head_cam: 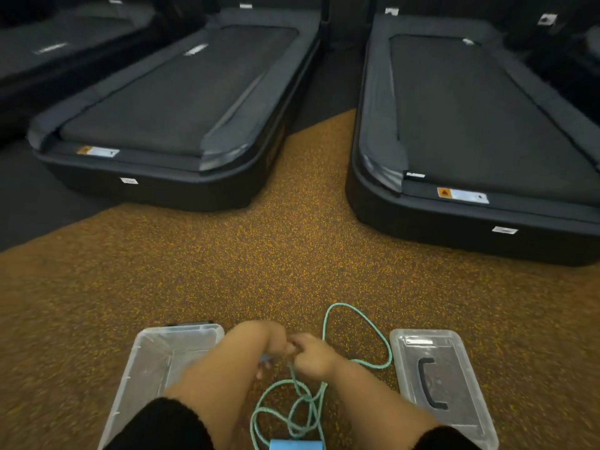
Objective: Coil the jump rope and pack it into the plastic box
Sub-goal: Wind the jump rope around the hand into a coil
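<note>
A mint-green jump rope (367, 323) lies in loose loops on the speckled floor between my arms and out to the right. My left hand (263, 339) and my right hand (311, 354) meet above it, both closed on the rope, with strands hanging below them. A light blue piece (296, 444) shows at the bottom edge, where the rope ends. The clear plastic box (152, 358) stands open at the lower left, partly under my left forearm. Its clear lid (454, 355) with a black handle lies flat on the floor at the right.
Two dark treadmills stand ahead, one at the left (181, 102) and one at the right (480, 125), with a strip of orange-speckled floor (292, 248) between them and me. A dark object (188, 323) peeks out behind the box.
</note>
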